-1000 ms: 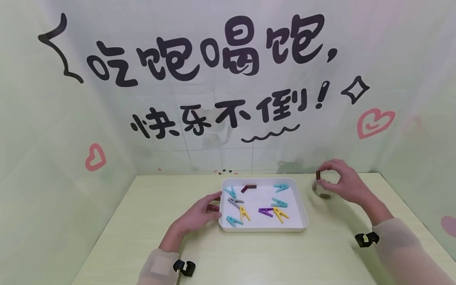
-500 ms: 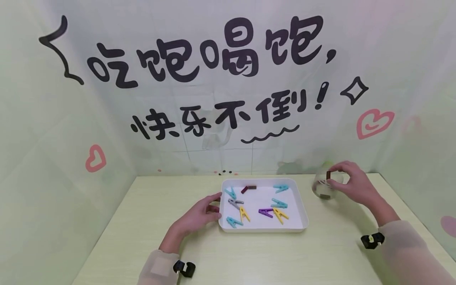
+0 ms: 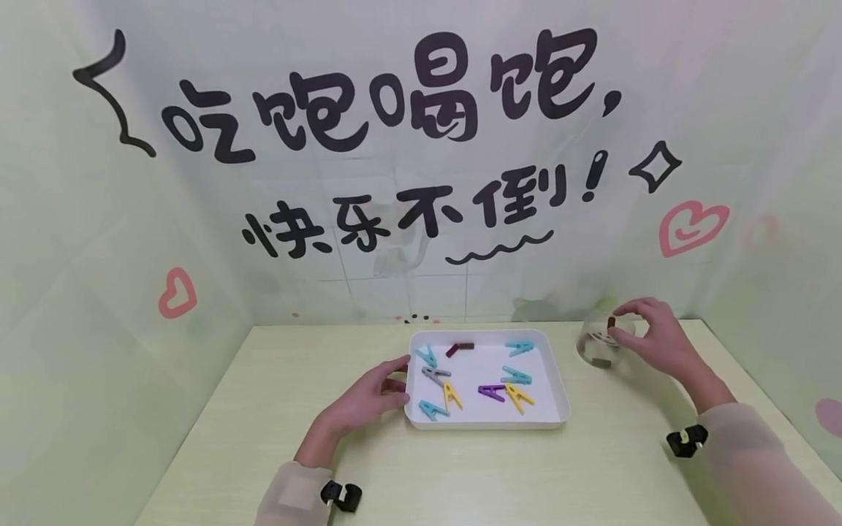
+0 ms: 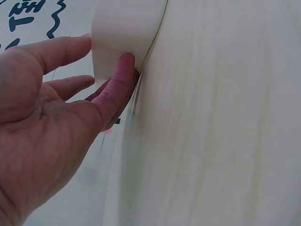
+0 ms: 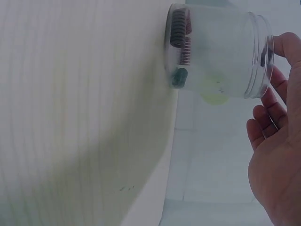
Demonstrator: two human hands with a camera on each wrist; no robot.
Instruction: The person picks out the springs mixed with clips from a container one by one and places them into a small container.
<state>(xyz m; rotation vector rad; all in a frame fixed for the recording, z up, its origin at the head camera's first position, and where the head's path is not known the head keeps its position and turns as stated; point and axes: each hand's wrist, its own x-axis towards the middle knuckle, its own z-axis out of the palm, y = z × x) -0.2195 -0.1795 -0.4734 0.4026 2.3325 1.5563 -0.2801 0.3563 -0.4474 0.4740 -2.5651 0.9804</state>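
Pale green worktop carries everything: the left hand rests with relaxed fingers against the white tray's left wall. Further right, the right hand pinches a dark brown clip at the clear jar's rim.

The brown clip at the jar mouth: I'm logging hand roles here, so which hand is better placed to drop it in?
Right. The right hand already pinches the brown clip over the clear jar. The left hand rests against the white tray, far from the jar.
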